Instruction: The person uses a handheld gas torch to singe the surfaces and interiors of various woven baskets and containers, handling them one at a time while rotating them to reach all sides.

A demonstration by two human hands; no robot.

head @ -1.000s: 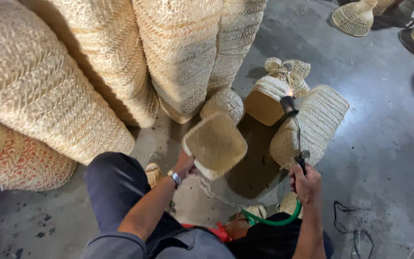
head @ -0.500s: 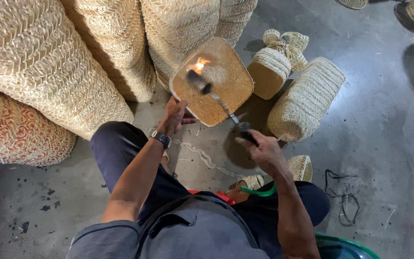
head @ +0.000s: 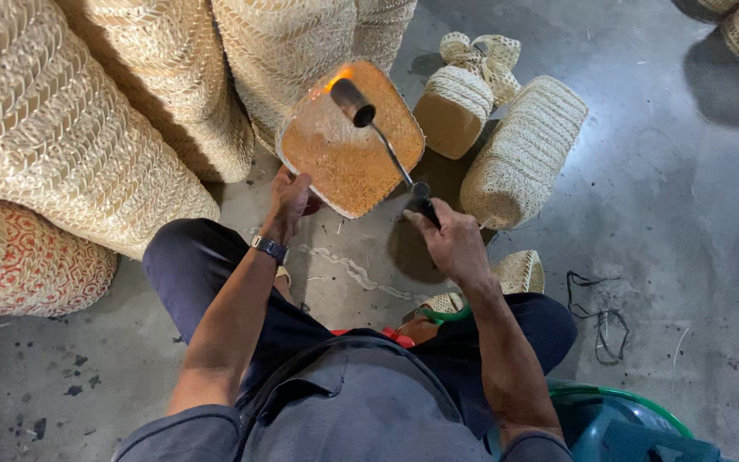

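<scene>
Grey concrete floor (head: pixel 686 222), big woven baskets (head: pixel 62 145) stacked at left. Left hand (head: pixel 288 198) grips lower edge of small woven basket (head: pixel 348 150), fingers clenched on rim, basket raised above floor, flat base facing camera and glowing orange. Right hand (head: pixel 451 239) wraps fingers tight around handle of gas torch (head: pixel 378 137); nozzle at basket's upper part, small flame at tip. More small woven baskets (head: pixel 519 150) lie on floor just right. Green hose (head: pixel 446 315) near knees.

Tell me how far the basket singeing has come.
In hand: the left hand holds a basket bottom-up while the right hand plays the torch flame over it. Two baskets lie beside; I cannot tell whether they are done.
</scene>
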